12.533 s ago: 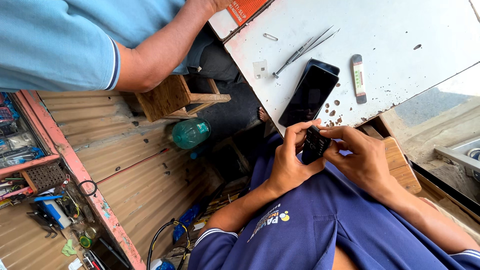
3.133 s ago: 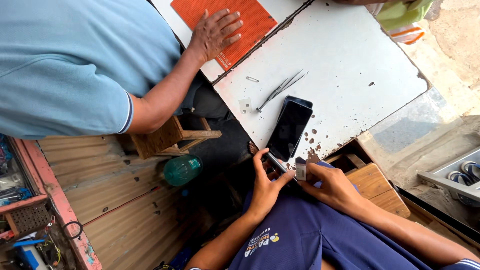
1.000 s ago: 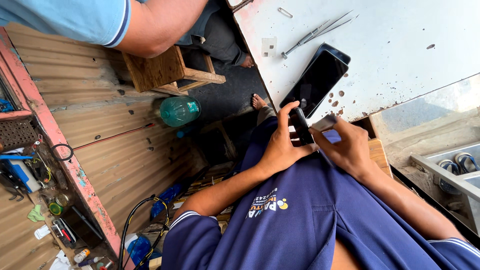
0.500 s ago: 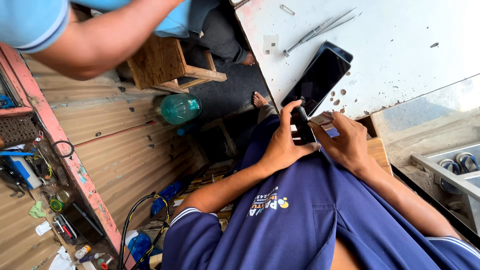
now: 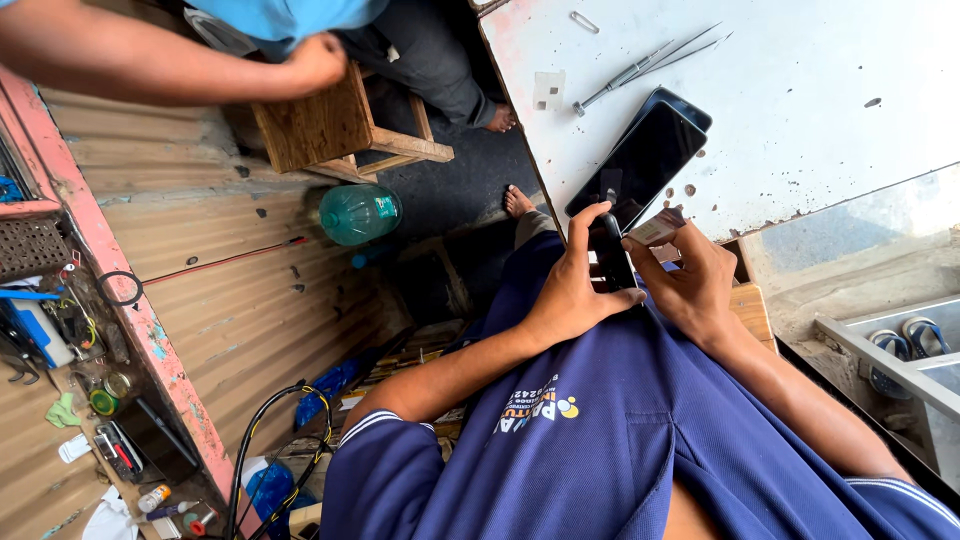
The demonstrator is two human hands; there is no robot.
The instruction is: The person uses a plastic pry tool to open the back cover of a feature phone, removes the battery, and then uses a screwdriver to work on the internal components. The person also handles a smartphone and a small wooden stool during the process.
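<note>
At a white, speckled bench beside a corrugated metal wall.

My left hand is closed around a small black phone part, held upright just off the bench edge, while my right hand pinches a small pale card at its fingertips. A dark phone lies on the bench just beyond, with metal tweezers near it. Another person's hand rests on a wooden stool.

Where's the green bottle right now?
The green bottle lies on the floor at left of centre in the head view, just below the wooden stool.
</note>
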